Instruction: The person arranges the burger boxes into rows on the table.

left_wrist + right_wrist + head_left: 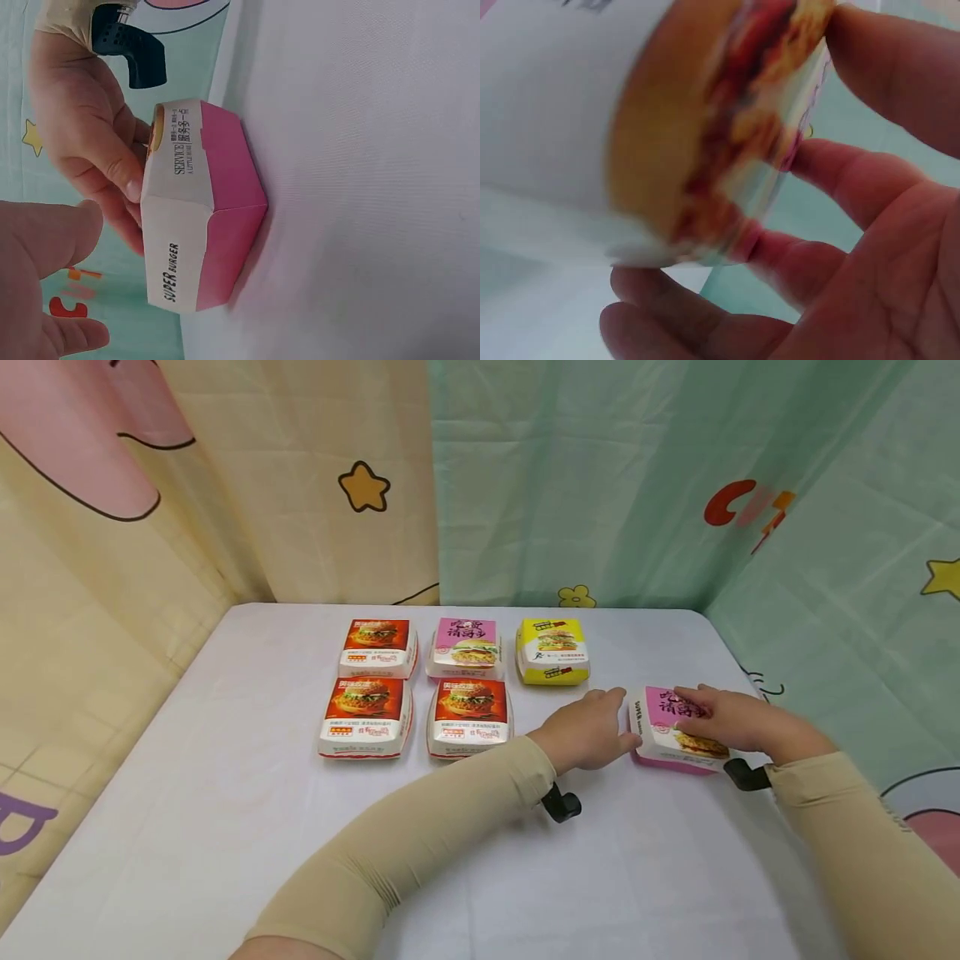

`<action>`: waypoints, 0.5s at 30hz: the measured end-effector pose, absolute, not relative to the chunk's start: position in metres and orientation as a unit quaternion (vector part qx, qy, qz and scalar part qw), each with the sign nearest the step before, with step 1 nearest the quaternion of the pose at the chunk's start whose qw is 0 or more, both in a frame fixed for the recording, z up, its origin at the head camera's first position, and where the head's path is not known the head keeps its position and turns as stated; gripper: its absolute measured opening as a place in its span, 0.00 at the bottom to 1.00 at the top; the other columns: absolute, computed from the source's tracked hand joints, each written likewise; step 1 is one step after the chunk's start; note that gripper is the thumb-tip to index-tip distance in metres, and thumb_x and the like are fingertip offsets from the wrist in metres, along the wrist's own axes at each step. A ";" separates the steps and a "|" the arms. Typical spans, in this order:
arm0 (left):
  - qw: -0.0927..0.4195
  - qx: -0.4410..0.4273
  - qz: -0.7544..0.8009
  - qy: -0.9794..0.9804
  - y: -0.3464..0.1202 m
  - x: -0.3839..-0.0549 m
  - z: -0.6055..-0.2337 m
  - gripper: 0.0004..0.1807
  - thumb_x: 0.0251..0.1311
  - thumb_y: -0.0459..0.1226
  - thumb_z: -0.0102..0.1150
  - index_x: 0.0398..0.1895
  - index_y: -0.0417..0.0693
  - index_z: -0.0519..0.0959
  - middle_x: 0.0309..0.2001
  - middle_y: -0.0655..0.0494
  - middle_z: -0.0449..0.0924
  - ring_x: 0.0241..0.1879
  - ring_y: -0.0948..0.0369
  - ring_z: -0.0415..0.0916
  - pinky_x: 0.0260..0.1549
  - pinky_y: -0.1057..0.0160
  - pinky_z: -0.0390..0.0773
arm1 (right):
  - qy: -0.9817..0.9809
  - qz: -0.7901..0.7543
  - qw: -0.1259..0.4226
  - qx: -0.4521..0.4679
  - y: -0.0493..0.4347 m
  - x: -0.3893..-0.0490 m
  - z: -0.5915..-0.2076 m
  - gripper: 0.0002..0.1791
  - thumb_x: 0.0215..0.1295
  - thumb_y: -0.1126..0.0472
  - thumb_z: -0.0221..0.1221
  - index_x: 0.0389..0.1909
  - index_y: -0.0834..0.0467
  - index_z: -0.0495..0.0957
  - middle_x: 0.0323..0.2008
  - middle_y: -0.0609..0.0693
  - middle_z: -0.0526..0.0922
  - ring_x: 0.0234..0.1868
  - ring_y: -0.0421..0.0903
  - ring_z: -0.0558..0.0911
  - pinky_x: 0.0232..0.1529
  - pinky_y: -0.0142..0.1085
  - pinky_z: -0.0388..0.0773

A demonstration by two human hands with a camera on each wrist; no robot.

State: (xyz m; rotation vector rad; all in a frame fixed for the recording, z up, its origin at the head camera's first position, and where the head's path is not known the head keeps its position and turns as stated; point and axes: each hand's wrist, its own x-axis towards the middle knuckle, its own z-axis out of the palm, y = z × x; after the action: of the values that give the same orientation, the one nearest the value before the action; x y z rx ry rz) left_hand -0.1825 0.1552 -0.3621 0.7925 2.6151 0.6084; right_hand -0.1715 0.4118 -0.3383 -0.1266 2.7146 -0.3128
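Note:
A pink-and-white burger box is at the right of the table, its burger picture facing up. My right hand reaches over it from the right, with thumb and fingers touching its top. In the right wrist view, the box is close and blurred beside the spread fingers. My left hand is just left of the box, fingers extended and holding nothing. The left wrist view shows the box's side between both hands, with its pink base low over the white cloth.
Left of the hands are red-and-white burger boxes, another pink-topped box and a yellow box, in two rows. My left forearm overlaps the near edge of one red box. Printed curtains surround the white table.

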 end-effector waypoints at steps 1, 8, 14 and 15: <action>0.173 0.279 0.219 0.919 0.155 -0.182 -0.364 0.45 0.71 0.62 0.58 0.84 0.61 0.55 0.77 0.58 0.67 0.72 0.60 0.72 0.68 0.57 0.77 | 0.971 -0.115 0.203 -0.045 0.408 -0.171 -0.339 0.45 0.74 0.42 0.60 0.81 0.62 0.57 0.76 0.82 0.51 0.72 0.84 0.59 0.65 0.77 0.64; 0.192 0.252 0.243 0.917 0.152 -0.180 -0.372 0.47 0.69 0.64 0.59 0.85 0.64 0.53 0.80 0.57 0.61 0.71 0.59 0.71 0.67 0.55 0.78 | 0.968 -0.143 0.202 -0.050 0.385 -0.170 -0.345 0.45 0.75 0.40 0.58 0.83 0.59 0.55 0.79 0.79 0.47 0.75 0.83 0.55 0.68 0.77 0.62; 0.196 0.238 0.258 0.916 0.146 -0.179 -0.377 0.47 0.71 0.65 0.55 0.86 0.64 0.51 0.83 0.57 0.56 0.77 0.58 0.65 0.71 0.53 0.74 | 0.964 -0.164 0.199 -0.068 0.366 -0.170 -0.352 0.45 0.76 0.40 0.57 0.84 0.57 0.54 0.81 0.76 0.46 0.76 0.82 0.55 0.68 0.76 0.62; 0.194 0.237 0.258 0.916 0.145 -0.179 -0.378 0.47 0.71 0.65 0.55 0.86 0.63 0.51 0.83 0.56 0.56 0.77 0.58 0.65 0.71 0.53 0.74 | 0.963 -0.166 0.198 -0.072 0.362 -0.170 -0.353 0.44 0.76 0.40 0.57 0.84 0.57 0.54 0.81 0.76 0.46 0.76 0.81 0.55 0.69 0.76 0.62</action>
State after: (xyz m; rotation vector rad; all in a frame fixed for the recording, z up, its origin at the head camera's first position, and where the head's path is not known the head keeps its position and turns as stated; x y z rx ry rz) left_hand -0.1788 0.1449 -0.3779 0.6642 2.5691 0.7242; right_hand -0.1700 0.3623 -0.3534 -0.2016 2.6951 -0.4655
